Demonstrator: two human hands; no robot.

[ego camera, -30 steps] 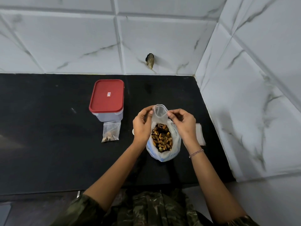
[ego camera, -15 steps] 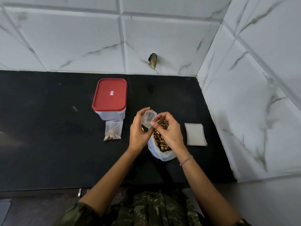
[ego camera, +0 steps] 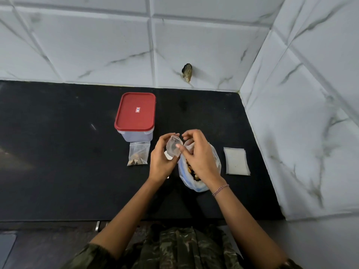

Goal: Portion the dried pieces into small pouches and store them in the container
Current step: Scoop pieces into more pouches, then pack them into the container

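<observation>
Most dried pieces [ego camera: 192,170] behind the right hand [ego camera: 202,158]

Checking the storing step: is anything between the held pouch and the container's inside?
Yes: the red lid sits closed on the container. The left hand holds the small pouch to its right.

The 2 bare forearms reached forward and converged. The left hand [ego camera: 161,162] curled its fingers round a small pouch [ego camera: 173,150]. The right hand [ego camera: 202,158] arched beside it, fingers curved, thumb touching the pouch's rim; its grip was unclear.
</observation>
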